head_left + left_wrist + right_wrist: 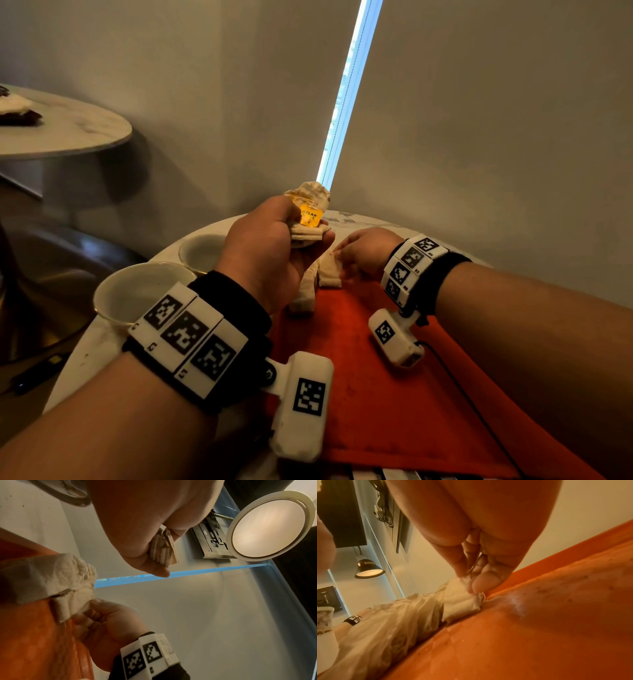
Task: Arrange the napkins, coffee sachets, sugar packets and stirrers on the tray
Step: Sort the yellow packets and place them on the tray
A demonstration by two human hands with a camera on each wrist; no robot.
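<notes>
My left hand (pixel 308 233) is raised above the far end of the orange tray (pixel 394 377) and grips a bundle of pale paper sachets (pixel 308 205) with a yellow tag; the bundle (pixel 164 550) also shows in the left wrist view. My right hand (pixel 339 255) is down at the tray's far edge. Its thumb and fingertips (pixel 484 582) pinch the corner of one pale sachet (pixel 462 604) lying on the tray (pixel 539 628). A crumpled off-white napkin (pixel 305 291) lies on the tray just left of that sachet. No stirrers or sugar packets can be made out.
Two empty white cups (pixel 137 294) (pixel 202 251) stand on the round marble table (pixel 85 342) left of the tray. A wall with a window blind (pixel 479 137) rises close behind the table. A second round table (pixel 68 130) stands far left.
</notes>
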